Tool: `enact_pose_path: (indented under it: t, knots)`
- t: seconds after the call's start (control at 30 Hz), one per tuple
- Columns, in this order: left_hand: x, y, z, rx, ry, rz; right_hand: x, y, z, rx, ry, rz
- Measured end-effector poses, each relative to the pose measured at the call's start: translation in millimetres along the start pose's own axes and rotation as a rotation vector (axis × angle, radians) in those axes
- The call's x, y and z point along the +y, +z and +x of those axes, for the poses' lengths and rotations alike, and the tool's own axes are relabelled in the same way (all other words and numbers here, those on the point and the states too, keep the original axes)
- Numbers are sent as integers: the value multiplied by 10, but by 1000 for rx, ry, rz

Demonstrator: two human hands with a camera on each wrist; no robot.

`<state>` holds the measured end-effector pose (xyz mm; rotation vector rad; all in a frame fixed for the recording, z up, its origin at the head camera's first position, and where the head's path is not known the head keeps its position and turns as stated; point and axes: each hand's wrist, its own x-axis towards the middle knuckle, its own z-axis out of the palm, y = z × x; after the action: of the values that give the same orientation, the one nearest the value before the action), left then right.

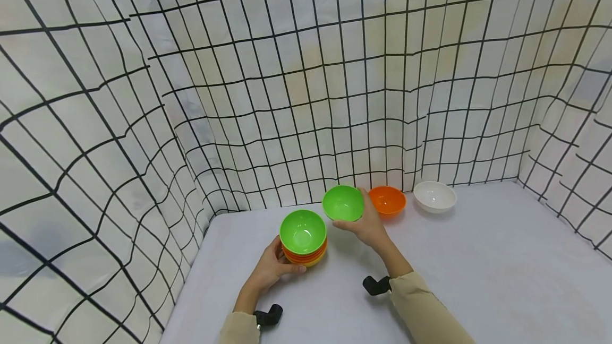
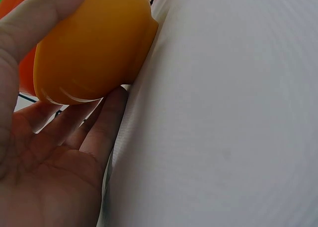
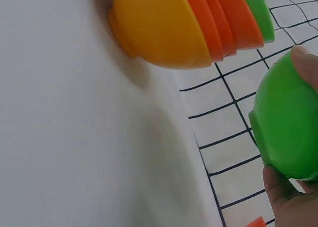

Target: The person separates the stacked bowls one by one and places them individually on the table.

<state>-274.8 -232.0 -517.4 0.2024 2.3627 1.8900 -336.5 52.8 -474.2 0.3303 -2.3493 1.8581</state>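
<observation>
On the table stands a stack of nested bowls: a yellow bowl [image 3: 159, 28] at the bottom, several orange bowls [image 3: 243, 28] above it and a green bowl [image 1: 303, 231] on top. My left hand [image 1: 273, 268] holds the stack from its left side, with the thumb [image 2: 37, 16] across the front and the fingers [image 2: 102, 130] under the yellow bowl's curve. Another green bowl [image 1: 342, 204] is in my right hand [image 1: 369, 225], held between thumb and fingers. In the right wrist view this bowl is raised off the table, to the right of the stack.
An orange bowl [image 1: 387, 201] stands at the back of the white table [image 1: 478, 269], just right of my right hand. Farther right is a white bowl [image 1: 434, 197]. White walls with a black grid [image 1: 306, 89] enclose the table behind and at both sides.
</observation>
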Motion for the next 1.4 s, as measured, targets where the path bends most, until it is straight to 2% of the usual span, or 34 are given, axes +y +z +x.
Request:
enact_pose_path:
  t: [0.63,1.03,1.4]
  knots:
    - [6,-2,3,0,2,7,412,74,41,-38,87,-131]
    - [1,-7,3,9,4,10,494,110,226,-51,39,-97]
    - [0,-1,9,6,3,12,479,120,349,-74,162,-146]
